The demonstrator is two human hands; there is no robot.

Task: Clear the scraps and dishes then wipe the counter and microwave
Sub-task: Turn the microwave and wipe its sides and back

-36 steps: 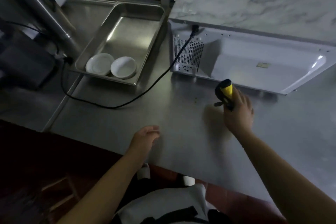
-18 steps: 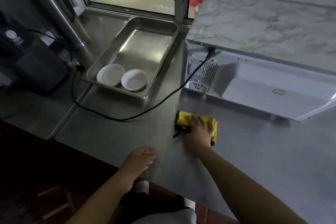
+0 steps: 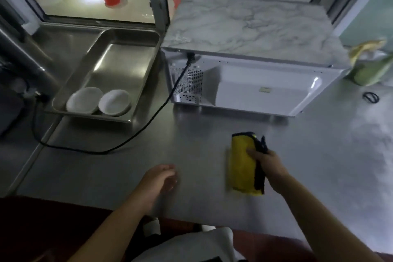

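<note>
— Steel counter [image 3: 212, 138], brushed and dull. Where's your cloth?
— Near the front edge: my right hand [image 3: 266, 162] pinches the folded yellow cloth [image 3: 242, 164], fuzzy and black-trimmed. My left hand [image 3: 159, 178] rests relaxed, holding nothing.
— Risks?
— Sweeping left could snag the microwave [image 3: 255, 83] cord [image 3: 148, 121].

Yellow cloth with dark trim [image 3: 242, 166]: motion-blurred along its edges, and the right hand's [image 3: 268, 165] fingers [image 3: 252, 152] cover part of it beside the trim. Small dark looped item [image 3: 370, 97] far right of the fingers: too small to identify. Yellow-green bundle [image 3: 369, 64] up right of them: blurred, cut off by the frame edge. Black power cord [image 3: 136, 134]: its far-left end vanishes into shadow. Dark appliance [image 3: 8, 110] far left: cropped, unreadable. Left hand's [image 3: 158, 183] fingertips: blurred.
</note>
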